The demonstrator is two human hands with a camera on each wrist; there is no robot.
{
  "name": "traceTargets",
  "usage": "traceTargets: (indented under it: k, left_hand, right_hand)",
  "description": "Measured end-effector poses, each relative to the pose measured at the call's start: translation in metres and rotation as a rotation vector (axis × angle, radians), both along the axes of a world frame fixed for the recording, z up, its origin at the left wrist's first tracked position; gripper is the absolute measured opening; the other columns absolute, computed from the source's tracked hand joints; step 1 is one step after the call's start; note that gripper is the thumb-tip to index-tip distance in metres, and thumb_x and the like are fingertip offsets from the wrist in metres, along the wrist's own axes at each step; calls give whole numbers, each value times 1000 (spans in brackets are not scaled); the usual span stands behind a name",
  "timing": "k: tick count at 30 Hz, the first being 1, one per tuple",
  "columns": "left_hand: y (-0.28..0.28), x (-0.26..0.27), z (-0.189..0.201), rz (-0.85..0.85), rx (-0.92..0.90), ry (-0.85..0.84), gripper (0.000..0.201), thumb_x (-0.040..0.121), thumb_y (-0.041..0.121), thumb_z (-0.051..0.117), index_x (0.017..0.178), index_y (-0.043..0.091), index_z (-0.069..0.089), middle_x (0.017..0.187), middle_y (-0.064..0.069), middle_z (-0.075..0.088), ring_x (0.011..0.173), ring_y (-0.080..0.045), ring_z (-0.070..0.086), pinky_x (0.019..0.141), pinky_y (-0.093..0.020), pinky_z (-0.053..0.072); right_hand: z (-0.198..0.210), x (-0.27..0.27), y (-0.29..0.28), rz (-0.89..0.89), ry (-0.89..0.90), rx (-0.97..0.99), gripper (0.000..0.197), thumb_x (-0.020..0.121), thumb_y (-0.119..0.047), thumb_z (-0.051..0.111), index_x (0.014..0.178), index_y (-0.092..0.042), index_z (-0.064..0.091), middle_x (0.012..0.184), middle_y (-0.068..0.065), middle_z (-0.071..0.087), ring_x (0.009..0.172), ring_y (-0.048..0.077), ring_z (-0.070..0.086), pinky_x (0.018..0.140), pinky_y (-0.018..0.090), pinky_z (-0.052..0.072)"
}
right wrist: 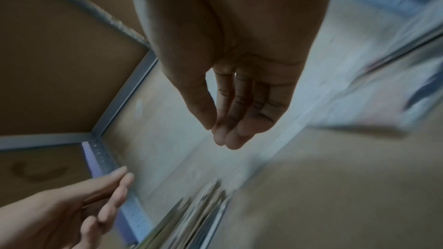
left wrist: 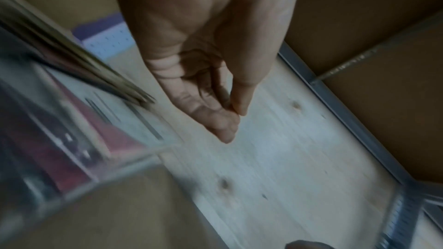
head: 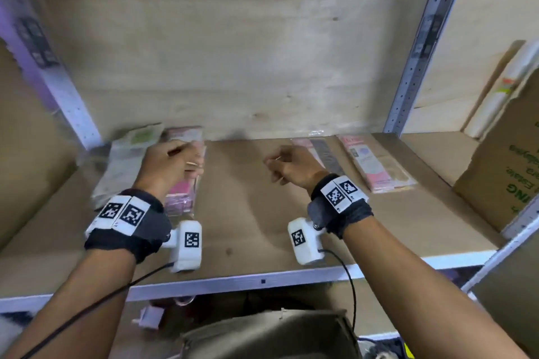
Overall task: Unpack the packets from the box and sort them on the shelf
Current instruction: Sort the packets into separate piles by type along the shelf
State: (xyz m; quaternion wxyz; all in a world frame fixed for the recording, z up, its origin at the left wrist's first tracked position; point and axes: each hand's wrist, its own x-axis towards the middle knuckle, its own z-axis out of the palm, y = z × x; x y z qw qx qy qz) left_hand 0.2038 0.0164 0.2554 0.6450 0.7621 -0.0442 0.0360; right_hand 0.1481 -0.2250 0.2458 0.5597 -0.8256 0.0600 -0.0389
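On the wooden shelf [head: 248,213], a stack of pink packets [head: 186,186] lies at the left beside a stack of green-and-white packets [head: 125,160]. My left hand [head: 175,160] hovers over the pink stack with its fingers loosely bent; in the left wrist view the left hand [left wrist: 223,120] holds nothing and the pink packets [left wrist: 72,139] lie blurred beside it. My right hand [head: 280,169] hangs empty over the middle of the shelf, and the right wrist view shows the right hand [right wrist: 223,132] with relaxed fingers. At the right lie a pink-and-grey packet [head: 320,154] and a pink packet [head: 376,166].
A cardboard box [head: 501,172] with green print stands at the shelf's right end. Grey metal uprights [head: 420,46] frame the bay, with a plywood back wall [head: 233,38]. The metal front edge [head: 262,281] runs below my wrists. An olive-brown shape [head: 262,332] sits below it.
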Motion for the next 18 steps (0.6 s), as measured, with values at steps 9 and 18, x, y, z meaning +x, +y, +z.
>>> traceTargets:
  k: [9,18]
  left_hand:
    - [86,15,0,103,-101,2,11,93,17,65,86,11,69,64,-6,69,47,-9,63,45,-15,50]
    - [102,14,-8,123,-50,40,14,92,19,66,80,14,70,59,-2,72,47,-9,62,51,-20,55]
  right_hand:
    - [-3,82,129,104,279,-7,41,94,-30,65,66,-11,42,54,6,38,46,19,39,55,33,42]
    - [-28,97,153,105,322,-139,53,84,-31,76,125,-2,60,125,15,65,92,22,59,82,34,50]
